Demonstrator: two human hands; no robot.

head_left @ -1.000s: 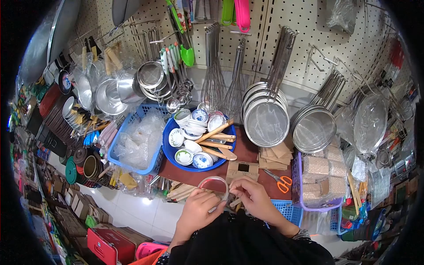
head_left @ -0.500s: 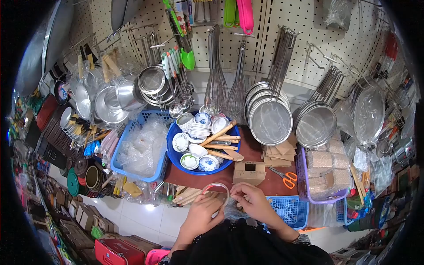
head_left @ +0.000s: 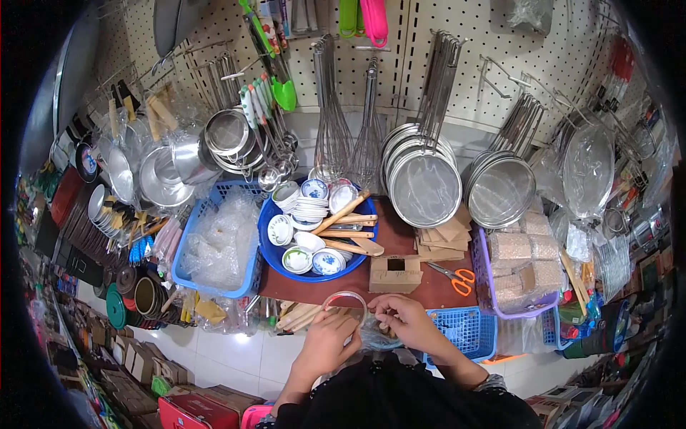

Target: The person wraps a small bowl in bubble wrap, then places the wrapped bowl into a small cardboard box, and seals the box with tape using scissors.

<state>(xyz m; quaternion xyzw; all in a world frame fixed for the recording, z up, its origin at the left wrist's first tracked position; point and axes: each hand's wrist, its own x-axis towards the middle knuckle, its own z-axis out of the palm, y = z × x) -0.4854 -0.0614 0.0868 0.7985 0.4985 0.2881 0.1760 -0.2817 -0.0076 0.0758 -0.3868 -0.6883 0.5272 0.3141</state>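
A roll of clear tape [head_left: 361,303], seen as a thin ring with a reddish inner edge, stands upright in front of my body. My left hand [head_left: 330,342] is closed round its lower left side. Beside the roll's right edge is my right hand [head_left: 409,322], its fingers curled and thumb and fingertips together; whether tape is between them is too small to make out. Just beyond the hands lie a small cardboard box [head_left: 395,275] and orange-handled scissors [head_left: 457,279] on the brown tabletop [head_left: 300,288].
A blue basin [head_left: 268,250] holds small bowls and wooden-handled tools. Left of it stands a blue basket [head_left: 182,275] of bubble wrap; at right, a purple basket [head_left: 493,297] holds wrapped bundles. Strainers [head_left: 426,189] and whisks [head_left: 330,136] hang behind. A blue basket [head_left: 464,332] sits by my right forearm.
The view has shifted slightly, so the shelf goods appear further left. Both hands stay at the tape roll, with the right fingers slightly further left in view.
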